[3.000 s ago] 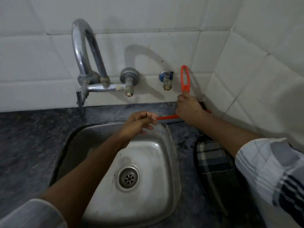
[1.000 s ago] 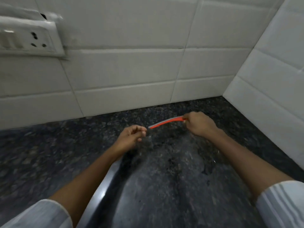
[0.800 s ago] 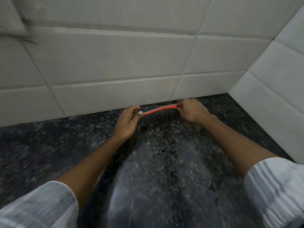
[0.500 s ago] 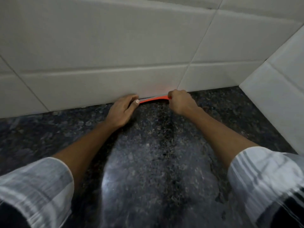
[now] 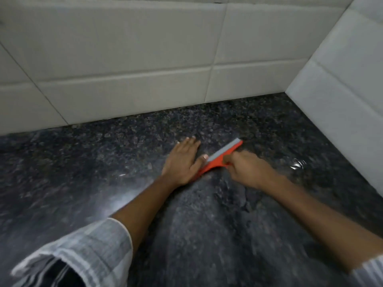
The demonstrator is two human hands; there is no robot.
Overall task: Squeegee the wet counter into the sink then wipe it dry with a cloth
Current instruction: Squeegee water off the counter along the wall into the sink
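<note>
One rolled-up, pale checked sleeve (image 5: 89, 253) is showing at the lower left, and the bare forearm is reaching out of it across the dark speckled granite worktop (image 5: 62, 172), which is glistening with wet streaks. Two hands are working on that worktop. The left hand (image 5: 183, 161) is lying palm down with its fingers (image 5: 191, 145) stretched out flat and close together, gripping nothing; its thumb is pressing against the near end of the one orange plastic squeegee with a grey rubber blade (image 5: 222, 157). That squeegee is lying low on the worktop between the two hands, well out from the back wall, its blade running diagonally from the left thumb up toward the right. The right hand (image 5: 247, 169) is sitting just to the right of it, its fingers curled closed around the squeegee's orange body; the handle itself is hidden inside the fist. The right forearm is running off toward the lower right corner, where a sliver of a second pale sleeve (image 5: 371, 272) is peeking in. A small bright patch of water (image 5: 298, 163) is shining on the worktop to the right of the right hand. Two walls of large white tiles are meeting in the corner: the back wall (image 5: 124, 59) and the right-hand wall (image 5: 348, 79). No container is in view
</note>
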